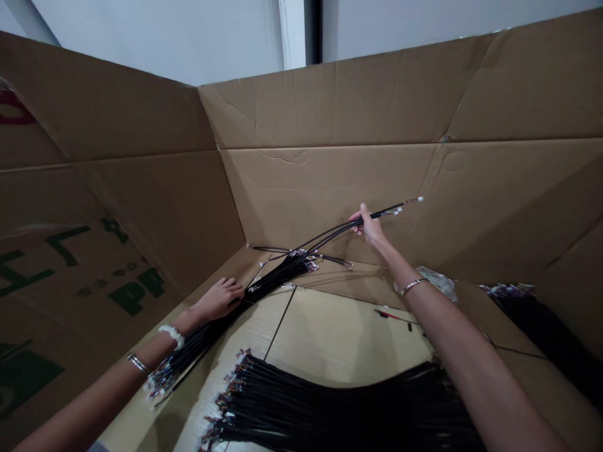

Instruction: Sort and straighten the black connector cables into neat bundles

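My right hand (pixel 370 227) is closed around a few thin black cables (pixel 332 233), holding them up in front of the cardboard wall. Small white connectors tip their right ends, and their other ends run down toward a long bundle of black cables (pixel 273 276). Over that bundle's upper left side lies my left hand (pixel 219 301), with its fingers bent against the cables and the fingertips partly hidden. Some loose cables (pixel 336 258) cross beneath the raised ones, near the bundle's far end.
Tall cardboard walls (pixel 325 113) rise at the back and left. A wide stack of black cables (pixel 330 408) lies in front, and another bundle (pixel 541 320) lies at right. A clear plastic bag (pixel 438 284) and a thin red-and-black tool (pixel 393 316) sit near my right forearm.
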`<state>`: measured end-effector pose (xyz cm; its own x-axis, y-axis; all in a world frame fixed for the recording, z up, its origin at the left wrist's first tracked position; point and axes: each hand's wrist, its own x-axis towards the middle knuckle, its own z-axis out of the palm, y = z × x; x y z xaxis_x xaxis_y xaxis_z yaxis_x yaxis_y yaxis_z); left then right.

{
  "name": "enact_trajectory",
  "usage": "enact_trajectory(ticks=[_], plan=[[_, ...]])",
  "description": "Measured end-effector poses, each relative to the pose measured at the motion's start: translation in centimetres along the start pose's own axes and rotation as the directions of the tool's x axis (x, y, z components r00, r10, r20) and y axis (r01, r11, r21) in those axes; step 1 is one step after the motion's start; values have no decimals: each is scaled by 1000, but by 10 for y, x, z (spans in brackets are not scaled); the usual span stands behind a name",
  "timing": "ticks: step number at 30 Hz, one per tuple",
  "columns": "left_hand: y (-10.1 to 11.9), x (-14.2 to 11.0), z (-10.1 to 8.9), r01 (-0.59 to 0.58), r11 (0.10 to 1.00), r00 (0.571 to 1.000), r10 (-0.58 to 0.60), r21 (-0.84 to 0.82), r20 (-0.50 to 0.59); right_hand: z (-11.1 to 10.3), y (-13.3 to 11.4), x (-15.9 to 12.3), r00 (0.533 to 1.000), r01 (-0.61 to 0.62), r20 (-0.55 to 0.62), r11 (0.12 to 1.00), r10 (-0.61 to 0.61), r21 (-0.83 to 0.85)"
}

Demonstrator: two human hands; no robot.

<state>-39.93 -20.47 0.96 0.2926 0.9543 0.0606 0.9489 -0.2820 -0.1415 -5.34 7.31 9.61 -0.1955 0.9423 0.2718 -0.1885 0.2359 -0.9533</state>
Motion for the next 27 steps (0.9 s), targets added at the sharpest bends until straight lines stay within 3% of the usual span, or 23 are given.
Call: enact_trajectory(ticks=[4, 8, 10, 13, 14, 15, 16, 17, 19, 20, 21, 23, 25, 27], plan=[[-1, 1, 10, 64, 994, 998, -64, -92, 0, -22, -35, -1, 991, 129, -43, 992, -130, -6], [4, 4, 8, 167, 894, 971, -222, -416, -87, -45, -73, -12, 968, 237, -78, 971, -238, -26], [16, 8, -4, 213, 781, 890, -403, -587, -213, -54, -90, -21, 958, 273, -84, 962, -275, -35], [43, 20, -34, 137, 611, 653, -647, -779, -393, -62, -114, -38, 948, 305, -77, 951, -309, -56], [52, 25, -43, 73, 568, 606, -678, -820, -416, -64, -121, -44, 947, 310, -72, 949, -314, -64], [60, 30, -51, 23, 530, 627, -668, -848, -401, -66, -128, -50, 947, 310, -67, 948, -315, -71], [67, 34, -56, -4, 479, 682, -641, -878, -352, -69, -134, -56, 947, 309, -65, 948, -314, -74], [74, 39, -59, -1, 417, 773, -577, -909, -265, -71, -139, -63, 948, 307, -66, 949, -312, -74], [86, 44, -60, 52, 270, 939, -341, -962, -45, -79, -146, -75, 949, 300, -78, 952, -305, -67], [92, 44, -58, 92, 191, 981, -185, -977, 57, -85, -147, -81, 950, 295, -90, 953, -300, -62], [98, 43, -57, 136, 113, 991, -30, -984, 134, -91, -148, -86, 950, 289, -107, 956, -294, -57], [111, 37, -56, 214, -32, 958, 202, -976, 204, -106, -146, -96, 950, 267, -150, 962, -272, -51], [122, 28, -60, 272, -126, 923, 316, -954, 222, -121, -141, -106, 951, 238, -190, 970, -243, -51], [129, 18, -64, 291, -188, 919, 327, -938, 219, -135, -135, -116, 955, 199, -212, 979, -205, -51]])
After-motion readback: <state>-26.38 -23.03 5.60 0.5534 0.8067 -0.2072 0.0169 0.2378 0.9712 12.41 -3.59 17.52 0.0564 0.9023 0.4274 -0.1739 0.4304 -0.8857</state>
